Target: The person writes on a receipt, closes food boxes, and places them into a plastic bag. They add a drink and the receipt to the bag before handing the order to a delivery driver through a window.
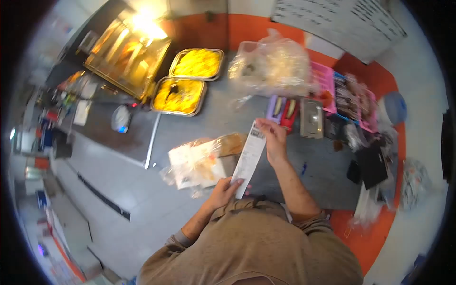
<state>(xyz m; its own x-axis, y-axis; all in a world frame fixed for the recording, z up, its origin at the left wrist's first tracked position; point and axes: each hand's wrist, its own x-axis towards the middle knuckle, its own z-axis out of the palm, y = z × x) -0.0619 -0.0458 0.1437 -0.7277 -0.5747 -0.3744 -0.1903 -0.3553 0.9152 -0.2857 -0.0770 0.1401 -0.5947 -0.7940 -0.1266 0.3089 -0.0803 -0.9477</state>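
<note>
A long white printed paper slip (248,159) is stretched between my two hands, above the near edge of the grey counter. My left hand (224,191) pinches its lower end, and my right hand (272,137) pinches its upper end, where a dark printed block shows. Just left of the slip lies a clear plastic bag (197,164) with white and brown packages inside. Beyond my right hand are a purple tray (274,108) and a red tray (289,113), each with something long in it.
Two foil trays of yellow food (197,63) stand by a lit glass display case (128,57). Further back lies a large plastic bag (273,66). A lidded metal container (312,118), pink baskets (323,80) and a black box (372,166) are on the right.
</note>
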